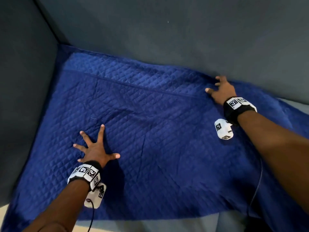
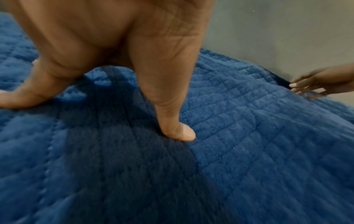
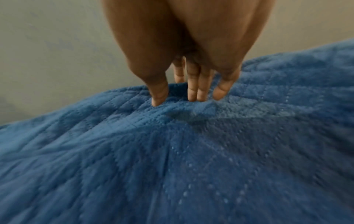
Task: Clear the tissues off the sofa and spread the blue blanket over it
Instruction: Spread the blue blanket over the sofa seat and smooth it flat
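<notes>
Grey sofa (image 1: 167,30): backrest along 12 o'clock, armrest down the 9 o'clock side, bare seat showing at 3 and 6 o'clock. No tissues in sight, so clearing judged done.

Blue blanket (image 1: 150,139): laid flat over the seat, far edge tucked against the backrest, corner pushed into the 10 o'clock angle, near edge hanging toward 6 o'clock. A few creases at centre; probably the reason for 2 pressing palms.

Left hand (image 1: 96,150) at 7 o'clock: spread wide, 5 fingers splayed, flat on the quilted cloth, holding nothing; likely pinning it against sliding.

Right hand (image 1: 220,92) at 2 o'clock: fingers (image 3: 192,89) fairly straight, tips pushing the far edge toward the backrest seam, gripping nothing.
</notes>
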